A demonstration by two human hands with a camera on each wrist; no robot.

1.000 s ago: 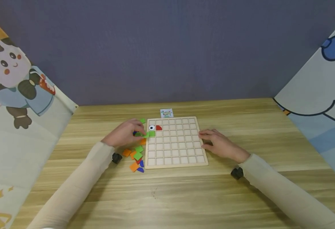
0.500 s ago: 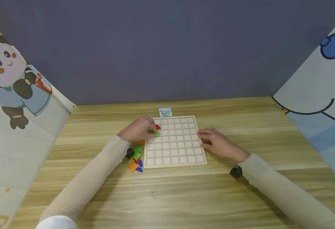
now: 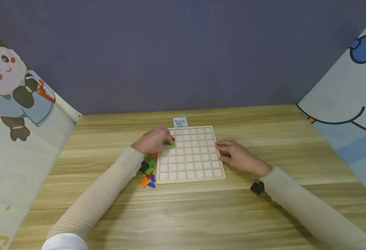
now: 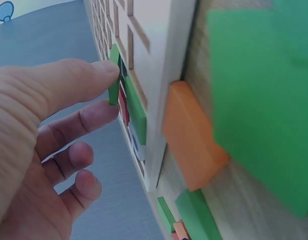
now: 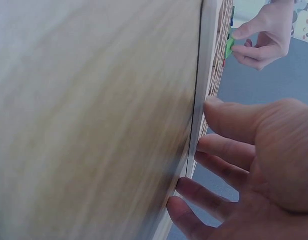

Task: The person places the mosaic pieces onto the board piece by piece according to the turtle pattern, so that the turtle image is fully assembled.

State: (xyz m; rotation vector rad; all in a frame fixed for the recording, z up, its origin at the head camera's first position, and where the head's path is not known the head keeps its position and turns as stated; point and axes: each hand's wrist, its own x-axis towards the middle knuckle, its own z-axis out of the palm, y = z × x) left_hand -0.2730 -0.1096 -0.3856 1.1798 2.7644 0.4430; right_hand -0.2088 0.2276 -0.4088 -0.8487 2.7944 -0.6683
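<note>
My left hand (image 3: 153, 140) pinches a green square tile (image 4: 113, 75) between thumb and index finger, at the upper left of the wooden grid board (image 3: 190, 181). In the left wrist view this tile stands on edge just over the cells. Beside it, another green tile (image 4: 135, 107) and a red piece (image 4: 123, 106) lie in cells, along with a white tile (image 4: 137, 142) largely hidden in the head view. My right hand (image 3: 239, 156) rests at the board's right side, its relaxed fingertips touching the rim (image 5: 201, 95).
Loose tiles lie left of the board: green (image 3: 150, 162), orange (image 3: 144, 182) and blue curved ones (image 3: 151, 185), some partly behind the left wrist. A small picture card (image 3: 180, 122) lies behind the board. A dark panel (image 3: 183, 55) stands at the table's back.
My left hand has carried the green tile rightward from beside the board to over its cells, and has barely shifted in the last half second. The right hand stays at the rim.
</note>
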